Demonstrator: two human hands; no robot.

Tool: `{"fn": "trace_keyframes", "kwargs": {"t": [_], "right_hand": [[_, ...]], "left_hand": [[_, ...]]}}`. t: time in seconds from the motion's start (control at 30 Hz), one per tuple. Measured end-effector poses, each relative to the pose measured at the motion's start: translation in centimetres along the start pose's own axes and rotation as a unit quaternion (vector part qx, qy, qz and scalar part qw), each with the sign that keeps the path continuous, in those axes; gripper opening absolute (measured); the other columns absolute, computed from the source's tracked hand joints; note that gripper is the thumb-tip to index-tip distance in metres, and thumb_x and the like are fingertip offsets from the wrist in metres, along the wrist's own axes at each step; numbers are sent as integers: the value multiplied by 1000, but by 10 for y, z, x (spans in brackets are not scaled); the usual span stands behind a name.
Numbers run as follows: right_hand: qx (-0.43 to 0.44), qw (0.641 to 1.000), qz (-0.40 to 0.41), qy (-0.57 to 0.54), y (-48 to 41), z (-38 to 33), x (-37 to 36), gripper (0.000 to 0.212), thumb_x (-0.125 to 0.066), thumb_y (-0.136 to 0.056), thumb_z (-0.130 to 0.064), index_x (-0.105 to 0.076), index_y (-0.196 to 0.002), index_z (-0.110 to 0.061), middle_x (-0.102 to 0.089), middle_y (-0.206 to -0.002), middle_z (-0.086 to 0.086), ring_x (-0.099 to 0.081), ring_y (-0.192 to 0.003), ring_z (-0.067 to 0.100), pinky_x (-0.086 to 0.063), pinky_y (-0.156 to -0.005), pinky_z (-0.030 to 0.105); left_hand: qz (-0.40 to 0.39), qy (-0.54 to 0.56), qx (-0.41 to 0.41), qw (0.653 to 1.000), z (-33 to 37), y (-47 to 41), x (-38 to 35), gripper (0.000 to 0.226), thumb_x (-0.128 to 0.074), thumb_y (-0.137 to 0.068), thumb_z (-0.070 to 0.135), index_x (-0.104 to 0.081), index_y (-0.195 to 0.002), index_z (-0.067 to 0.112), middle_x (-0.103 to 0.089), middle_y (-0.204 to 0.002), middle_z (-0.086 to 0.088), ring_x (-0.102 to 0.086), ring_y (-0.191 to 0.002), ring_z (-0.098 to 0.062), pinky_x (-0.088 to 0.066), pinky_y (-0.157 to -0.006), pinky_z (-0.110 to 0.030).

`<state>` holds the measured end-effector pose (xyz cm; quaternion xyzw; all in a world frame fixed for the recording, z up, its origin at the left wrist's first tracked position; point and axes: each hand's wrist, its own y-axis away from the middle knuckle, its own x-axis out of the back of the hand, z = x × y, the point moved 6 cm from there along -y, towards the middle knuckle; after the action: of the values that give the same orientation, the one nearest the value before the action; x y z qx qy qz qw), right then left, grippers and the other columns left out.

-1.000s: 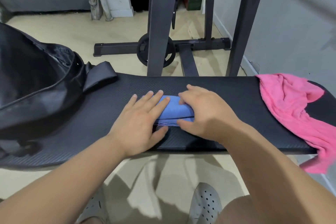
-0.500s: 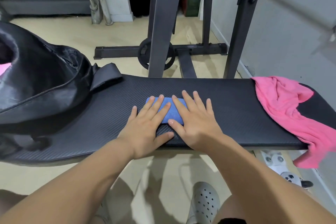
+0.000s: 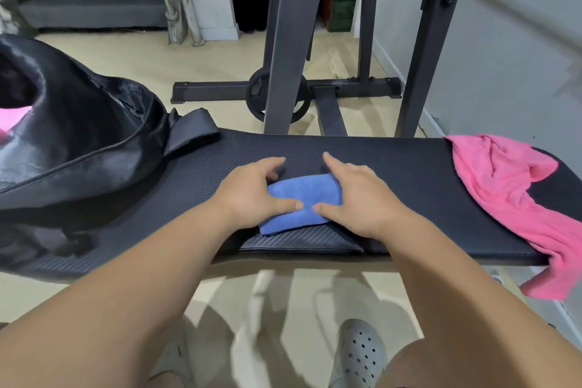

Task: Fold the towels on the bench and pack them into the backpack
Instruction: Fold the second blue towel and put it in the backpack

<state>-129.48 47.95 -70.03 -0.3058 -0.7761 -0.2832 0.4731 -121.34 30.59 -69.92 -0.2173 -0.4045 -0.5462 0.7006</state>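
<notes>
Blue towel (image 3: pixel 302 201), folded into a small thick pad, lies near the front edge of the bench (image 3: pixel 409 198), about midway along it. Both hands grip it from its two ends: the left hand (image 3: pixel 248 195) and right hand (image 3: pixel 362 201) each lay a thumb on its upper face while the fingers curl round the far side, so the pad is squeezed between them. The cloth looks soft and fluffy, with rounded folds and a loose layered edge facing the person. That edge is the likely trouble: lifted by the ends alone, the layers could sag or spring open on the way to the bag. The bench pad is black with a fine ribbed grain, probably grippy enough to drag the lowest layer if the pad is slid rather than lifted. At the left end slumps the backpack (image 3: pixel 78 135), shiny black fabric, its mouth drooping and something pink inside; a limp opening may catch the pad. At the right end a crumpled pink towel (image 3: pixel 504 192) hangs over the front corner and could slip to the floor.
</notes>
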Motion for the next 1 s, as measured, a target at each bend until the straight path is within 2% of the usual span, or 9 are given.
{"fn": "trace_keyframes", "kwargs": {"t": [0.13,0.27,0.37,0.5,0.6,0.7,0.83,0.93,1.0], "right_hand": [[-11,999,-40,-8,1,-9,7,56,-81,-71,-55,-61,-118,-32,-53,-113,-6,-49,-113,19,-46,-92,36],[35,995,-68,-56,6,-37,9,43,-89,-63,-41,-53,-80,-28,-57,-89,-8,-50,-78,9,-38,-60,30],[60,986,-23,-154,7,-63,15,41,-90,-64,-32,-56,-86,-31,-59,-88,-9,-51,-76,8,-38,-59,25],[57,961,4,-270,11,-90,16,69,-92,-66,-38,-54,-123,-45,-57,-89,-8,-54,-74,0,-42,-65,14],[63,946,-16,-317,12,-102,13,69,-87,-75,-41,-50,-132,-51,-64,-113,-7,-61,-99,-1,-52,-84,20],[65,904,-96,-412,16,-118,5,58,-76,-89,-27,-50,-135,-52,-57,-130,-10,-67,-107,11,-61,-82,35],[72,882,-50,-462,12,-137,21,63,-75,-88,-11,-53,-137,-45,-66,-124,-5,-71,-102,16,-62,-79,38],[76,825,33,-559,-1,-161,48,70,-80,-79,-12,-52,-140,-32,-76,-103,-10,-75,-92,13,-59,-69,30],[92,796,22,-598,-11,-188,53,75,-84,-74,-21,-52,-142,-25,-73,-117,-3,-72,-106,19,-56,-78,33]], "left_hand": [[-51,-84,26,995,3,7,10,51,-84,-60,65,-72,-89,25,-68,-84,10,-61,-79,-11,-52,-72,-33],[-117,16,53,992,-18,33,13,39,-94,-58,44,-67,-72,20,-61,-67,7,-52,-62,-11,-43,-59,-30],[-65,151,81,983,-39,60,34,37,-93,-59,28,-64,-78,17,-64,-70,5,-56,-64,-12,-44,-61,-30],[-37,255,89,962,-52,97,70,31,-89,-72,12,-71,-98,11,-77,-88,-2,-72,-80,-19,-56,-76,-34],[11,297,70,952,-55,111,94,30,-88,-74,15,-75,-101,18,-77,-98,-8,-73,-96,-29,-57,-90,-46],[32,363,71,929,-64,117,107,31,-84,-77,11,-74,-106,11,-75,-103,-16,-71,-92,-29,-54,-92,-54],[28,405,45,913,-68,119,118,40,-82,-71,19,-72,-108,9,-75,-104,-15,-71,-88,-23,-56,-79,-41],[16,419,19,908,-70,120,123,38,-80,-71,21,-72,-105,4,-76,-99,-14,-70,-85,-21,-56,-77,-36],[30,440,-9,897,-74,120,131,39,-80,-72,19,-71,-105,2,-75,-102,-17,-69,-89,-23,-55,-81,-39]]}}
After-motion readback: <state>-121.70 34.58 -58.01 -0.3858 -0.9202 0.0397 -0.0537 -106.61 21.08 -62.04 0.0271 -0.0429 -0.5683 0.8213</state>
